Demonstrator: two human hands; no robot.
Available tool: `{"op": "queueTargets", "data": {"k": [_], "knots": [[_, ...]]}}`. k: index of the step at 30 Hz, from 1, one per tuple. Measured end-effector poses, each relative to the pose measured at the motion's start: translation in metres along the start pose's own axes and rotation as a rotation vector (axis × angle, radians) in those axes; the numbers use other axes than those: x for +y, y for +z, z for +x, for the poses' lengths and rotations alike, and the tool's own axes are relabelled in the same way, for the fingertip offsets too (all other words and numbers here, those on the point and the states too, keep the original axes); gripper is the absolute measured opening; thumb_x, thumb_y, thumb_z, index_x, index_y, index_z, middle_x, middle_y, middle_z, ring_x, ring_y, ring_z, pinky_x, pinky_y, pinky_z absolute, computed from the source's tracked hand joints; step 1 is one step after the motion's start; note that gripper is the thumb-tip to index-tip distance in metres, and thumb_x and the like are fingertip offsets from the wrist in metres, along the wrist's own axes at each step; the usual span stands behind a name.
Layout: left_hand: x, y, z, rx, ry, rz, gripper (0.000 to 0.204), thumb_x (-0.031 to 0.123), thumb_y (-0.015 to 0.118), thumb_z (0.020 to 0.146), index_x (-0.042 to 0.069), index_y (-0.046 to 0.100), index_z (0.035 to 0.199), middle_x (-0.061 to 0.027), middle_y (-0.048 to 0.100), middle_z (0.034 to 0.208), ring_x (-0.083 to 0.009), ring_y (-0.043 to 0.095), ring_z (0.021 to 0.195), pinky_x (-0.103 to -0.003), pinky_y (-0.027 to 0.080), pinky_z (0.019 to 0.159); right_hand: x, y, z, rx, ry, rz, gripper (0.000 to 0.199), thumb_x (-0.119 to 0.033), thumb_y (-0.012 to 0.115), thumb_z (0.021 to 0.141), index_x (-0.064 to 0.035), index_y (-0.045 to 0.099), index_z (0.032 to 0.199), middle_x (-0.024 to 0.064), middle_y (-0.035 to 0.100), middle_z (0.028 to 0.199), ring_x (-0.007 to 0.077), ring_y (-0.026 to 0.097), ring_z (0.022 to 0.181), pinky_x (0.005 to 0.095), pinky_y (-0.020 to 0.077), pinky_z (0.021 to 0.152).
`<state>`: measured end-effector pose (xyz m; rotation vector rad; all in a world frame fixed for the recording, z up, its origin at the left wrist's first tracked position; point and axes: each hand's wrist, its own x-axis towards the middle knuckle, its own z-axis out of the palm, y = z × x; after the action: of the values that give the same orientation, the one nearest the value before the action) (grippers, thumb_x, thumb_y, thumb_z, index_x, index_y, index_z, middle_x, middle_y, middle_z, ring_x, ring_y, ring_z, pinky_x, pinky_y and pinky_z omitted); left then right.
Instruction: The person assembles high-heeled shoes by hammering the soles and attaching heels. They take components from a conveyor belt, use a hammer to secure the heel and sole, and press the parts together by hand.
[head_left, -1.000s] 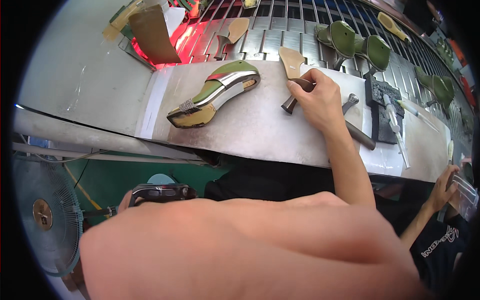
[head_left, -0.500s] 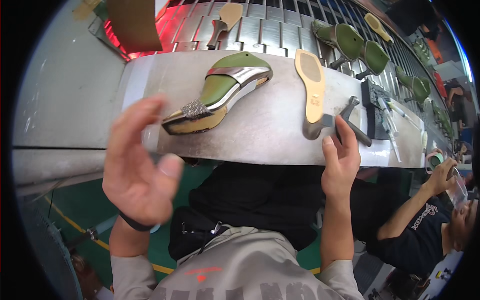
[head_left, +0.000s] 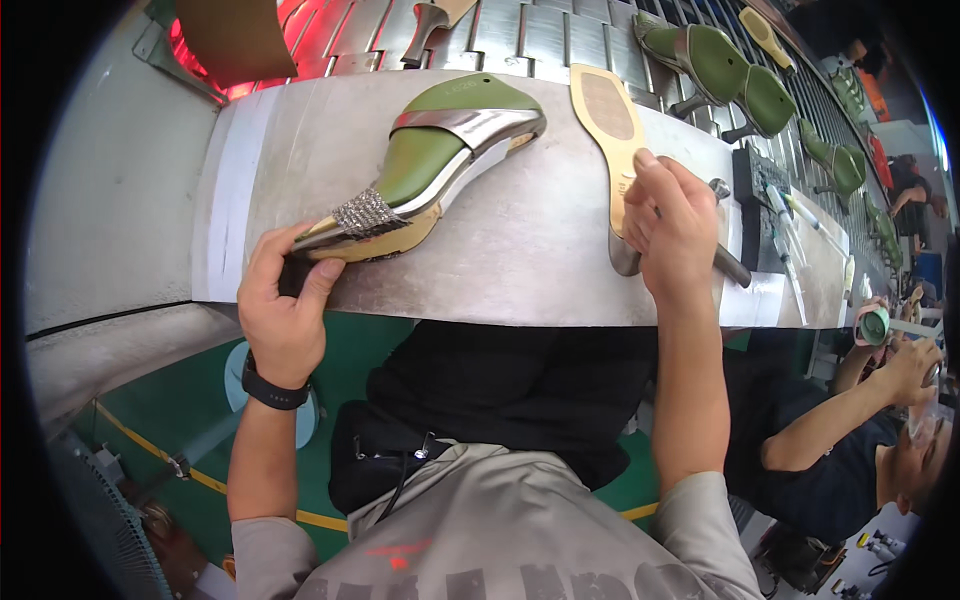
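A green shoe last [head_left: 428, 165] lies on its side on the worktable, dressed with a silver strap and a glittery band to make a half-built sandal [head_left: 480, 130]. My left hand [head_left: 285, 310] pinches its toe end between thumb and fingers. Right of it lies a tan insole [head_left: 606, 112] with a grey heel [head_left: 624, 254] at its near end. My right hand [head_left: 675, 225] is over the insole's edge by the heel, fingers curled in; what they hold, if anything, is hidden. Partly covered by that hand is a hammer [head_left: 733, 266].
Pens [head_left: 785, 240] lie beside a dark block [head_left: 752, 200] on the worktable [head_left: 500, 270]. Beyond, a slatted metal conveyor [head_left: 540, 45] carries more green lasts [head_left: 715, 65] and insoles [head_left: 765, 38]. A co-worker's hand [head_left: 912, 370] is at the right.
My left hand has come down onto the sandal's toe and closed there. My right hand has moved forward over the insole, its fingers curling in.
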<state>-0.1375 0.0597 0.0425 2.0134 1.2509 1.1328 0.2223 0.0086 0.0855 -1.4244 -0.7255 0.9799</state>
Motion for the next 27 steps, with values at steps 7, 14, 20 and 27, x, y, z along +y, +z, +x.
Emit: {"op": "queueTargets", "data": {"k": [7,14,20,27], "knots": [[0.108,-0.017,0.078,0.163,0.031,-0.593,0.023,0.011,0.070,0.102,-0.002,0.068,0.120,-0.0048,0.072,0.105,-0.0112,0.066,0.092,-0.028,0.053,0.087,0.027,-0.020,-0.014,0.118,-0.250,0.049,0.020,-0.016,0.073,0.100,0.0030,0.068,0.095,0.0065,0.066,0.085,0.0098,0.060,0.072,0.0251,0.0493,0.065],[0.104,0.012,0.118,-0.046,0.098,-0.971,0.034,0.027,0.059,0.112,0.000,0.059,0.133,-0.0237,0.068,0.136,-0.0279,0.070,0.119,-0.042,0.059,0.100,0.045,-0.036,-0.070,0.108,-0.561,-0.587,0.014,-0.006,0.065,0.103,0.0063,0.066,0.111,0.0358,0.056,0.150,0.0428,0.062,0.132,0.0446,0.0475,0.108],[0.113,0.013,0.105,-0.105,0.034,-1.084,0.039,0.031,0.054,0.114,-0.002,0.059,0.132,-0.0259,0.071,0.127,-0.0280,0.073,0.112,-0.043,0.061,0.097,0.061,-0.069,-0.202,0.024,-0.060,0.686,0.058,-0.042,0.066,0.104,0.0032,0.051,0.138,0.0317,0.054,0.148,0.0424,0.069,0.120,0.0559,0.0610,0.094],[0.151,0.030,0.098,-0.344,-0.157,-1.069,0.035,0.020,0.060,0.110,-0.002,0.057,0.137,-0.0263,0.069,0.133,-0.0260,0.073,0.115,-0.039,0.062,0.097,0.056,-0.033,-0.184,-0.073,0.190,0.412,0.025,-0.007,0.067,0.102,0.0097,0.065,0.120,0.0244,0.077,0.097,0.0322,0.080,0.083,0.0446,0.0686,0.078]]}}
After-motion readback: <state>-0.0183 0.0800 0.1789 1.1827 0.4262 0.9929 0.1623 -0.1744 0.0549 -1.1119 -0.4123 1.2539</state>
